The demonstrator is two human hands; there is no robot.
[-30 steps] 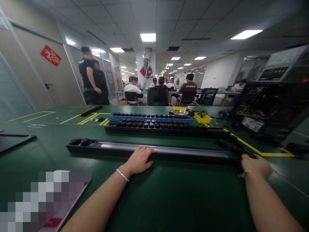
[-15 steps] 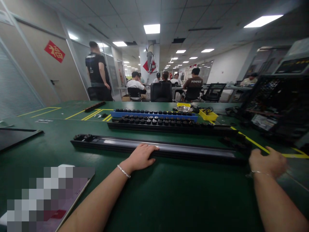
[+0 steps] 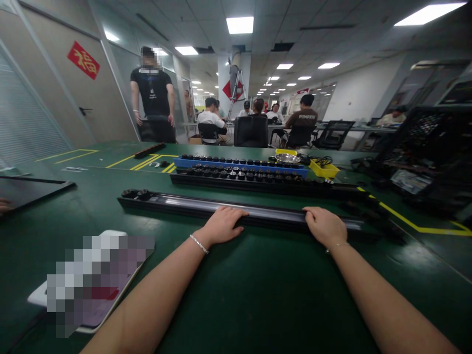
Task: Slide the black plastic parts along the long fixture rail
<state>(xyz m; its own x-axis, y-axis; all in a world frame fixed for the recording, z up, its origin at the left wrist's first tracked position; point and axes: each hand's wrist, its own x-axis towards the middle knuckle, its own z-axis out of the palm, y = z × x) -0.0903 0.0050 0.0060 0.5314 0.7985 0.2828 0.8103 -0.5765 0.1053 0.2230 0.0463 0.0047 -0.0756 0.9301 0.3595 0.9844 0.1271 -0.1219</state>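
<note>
A long black channel-shaped rail (image 3: pixel 275 212) with a shiny inner strip lies across the table in front of me. Two small black round parts (image 3: pixel 142 194) sit in its left end. My left hand (image 3: pixel 222 225) lies over the middle of the rail, fingers across the top and thumb on the near side. Farther right, my right hand (image 3: pixel 326 227) grips the rail too, its fingers bent over the upper edge. Dark loose parts (image 3: pixel 365 209) lie near the rail's right end, too dim to make out.
Behind stand a black rail (image 3: pixel 206 181) and a blue rail (image 3: pixel 239 166), both lined with black round parts. A yellow bin (image 3: pixel 324 169) and a metal bowl (image 3: pixel 287 158) sit beyond. A phone-like device (image 3: pixel 125 275) lies at left; a hand (image 3: pixel 4 205) shows at the left edge.
My right hand has moved left from beyond the rail's right end onto the rail. The left hand stays on it. The view has shifted slightly, and another person's hand has appeared at far left.
</note>
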